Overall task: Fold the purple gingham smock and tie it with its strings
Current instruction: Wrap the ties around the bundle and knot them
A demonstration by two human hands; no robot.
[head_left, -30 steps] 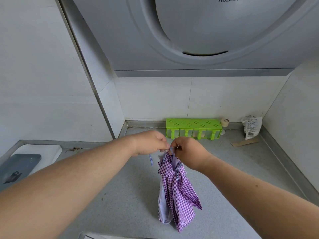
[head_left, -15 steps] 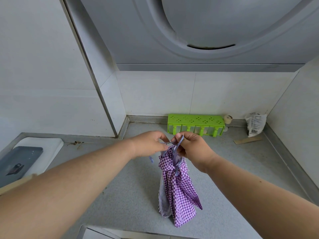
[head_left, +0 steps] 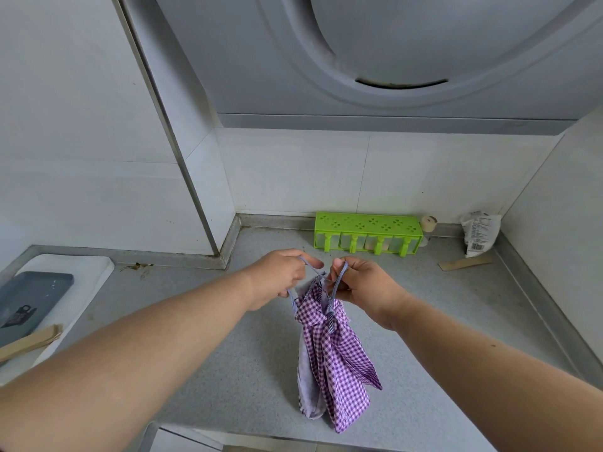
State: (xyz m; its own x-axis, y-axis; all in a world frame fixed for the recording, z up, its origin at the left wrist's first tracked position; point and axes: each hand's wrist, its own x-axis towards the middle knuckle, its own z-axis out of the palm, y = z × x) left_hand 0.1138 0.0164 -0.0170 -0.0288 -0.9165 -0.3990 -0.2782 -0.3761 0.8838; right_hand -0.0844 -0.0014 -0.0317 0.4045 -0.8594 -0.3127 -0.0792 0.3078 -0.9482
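Far left on my feed: a white board (head_left: 81,272) lies on the grey counter (head_left: 440,308), with a dark grey tray (head_left: 29,298) on it. A wooden strip (head_left: 29,344) lies across the near edge of that board.

Left hand (head_left: 277,278): fingers curled, pinching a pale blue string (head_left: 305,261) that loops over the forefinger and runs down to the bundle. A second bit of the same string shows below the hand at the bundle's upper left.

Purple gingham smock (head_left: 332,353): bunched into a narrow folded bundle, hanging upright from the strings between the two hands, centre frame. Pale lining shows on its left side. I cannot tell whether the lower end touches the counter or hangs just over it. The neck of the bundle is cinched, striped trim visible there.

Right hand (head_left: 362,285): fingers curled, gripping the other string (head_left: 341,275), which loops over the forefinger and drops to the cinched neck. The hands are close together, knuckles nearly meeting above the bundle.

Behind, against the back wall: green spice rack (head_left: 367,231) with clear drawers. Just right of it a small roll (head_left: 429,223), then a crumpled white packet (head_left: 479,233) in the corner. A flat wooden stick (head_left: 465,264) lies on the counter in front of the packet. Range hood (head_left: 391,53) overhead.
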